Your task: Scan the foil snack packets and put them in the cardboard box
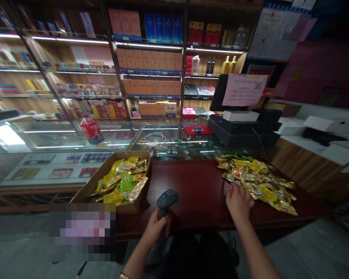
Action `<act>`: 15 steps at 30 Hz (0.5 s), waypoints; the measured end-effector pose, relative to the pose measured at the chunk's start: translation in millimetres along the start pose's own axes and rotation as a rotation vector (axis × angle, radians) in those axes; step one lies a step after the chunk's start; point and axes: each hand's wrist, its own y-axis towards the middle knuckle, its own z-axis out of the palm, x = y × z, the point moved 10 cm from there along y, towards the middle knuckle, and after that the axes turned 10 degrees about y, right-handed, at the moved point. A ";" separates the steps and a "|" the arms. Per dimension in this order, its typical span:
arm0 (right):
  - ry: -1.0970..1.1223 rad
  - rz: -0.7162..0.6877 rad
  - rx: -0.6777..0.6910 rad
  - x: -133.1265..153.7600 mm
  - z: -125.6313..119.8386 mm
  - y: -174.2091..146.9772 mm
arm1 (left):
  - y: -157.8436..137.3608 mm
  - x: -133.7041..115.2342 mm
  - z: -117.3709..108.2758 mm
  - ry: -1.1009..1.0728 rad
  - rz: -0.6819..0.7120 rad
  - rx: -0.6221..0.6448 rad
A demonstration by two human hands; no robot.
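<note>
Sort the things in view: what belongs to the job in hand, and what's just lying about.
Likely part of the job:
handheld scanner, held in the left grip
pile of gold and yellow packets, right grip at its near edge
cardboard box holding similar packets

Seemingly just lying about:
red bottle
computer mouse
red mat under the mouse
shelved orange boxes

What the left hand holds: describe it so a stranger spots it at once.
Find the dark red table before the glass counter. At its near edge, between the cardboard box and the loose pile of packets, the left hand grips the handheld scanner. Its dark casing and small blue light stand out from the yellow packets on both sides.
</note>
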 end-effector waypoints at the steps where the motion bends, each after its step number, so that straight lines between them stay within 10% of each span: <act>1: -0.108 0.050 0.034 -15.9 -5.0 -1.2 | -0.5 -1.9 0.5 0.003 0.003 0.000; 7: -0.304 0.034 0.275 -38.7 9.3 -7.6 | 0.3 -2.3 2.3 0.030 -0.011 0.009; 12: -0.027 -0.124 0.447 -37.4 30.8 -0.9 | -0.3 -1.5 1.5 0.030 0.004 0.000; 15: 0.208 0.065 0.322 -55.1 16.3 14.0 | 0.5 1.4 2.3 0.013 -0.011 0.015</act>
